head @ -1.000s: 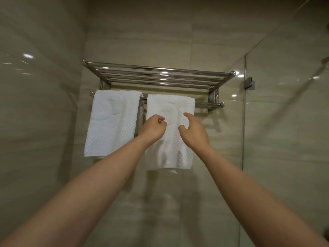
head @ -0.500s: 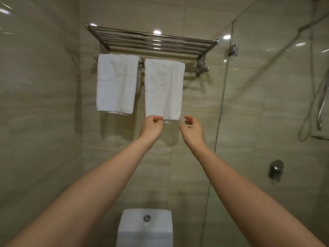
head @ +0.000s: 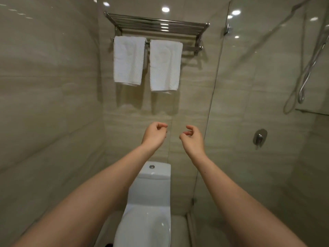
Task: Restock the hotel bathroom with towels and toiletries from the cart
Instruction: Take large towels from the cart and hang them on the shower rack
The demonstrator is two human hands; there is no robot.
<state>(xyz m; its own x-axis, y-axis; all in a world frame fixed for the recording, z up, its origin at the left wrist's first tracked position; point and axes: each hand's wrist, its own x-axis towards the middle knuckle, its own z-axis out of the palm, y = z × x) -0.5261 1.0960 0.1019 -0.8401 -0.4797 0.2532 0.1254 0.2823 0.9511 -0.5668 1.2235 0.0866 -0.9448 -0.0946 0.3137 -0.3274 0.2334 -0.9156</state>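
White towels (head: 164, 65) hanging well above both hands (empty, loosely curled)

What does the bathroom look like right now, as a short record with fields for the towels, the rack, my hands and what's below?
towels: left towel and right towel, both white, hung side by side
rack: chrome rack, top shelf bare
left hand: loosely curled, empty, below the towels
right hand: loosely curled, empty
below: white toilet
right side: glass shower screen
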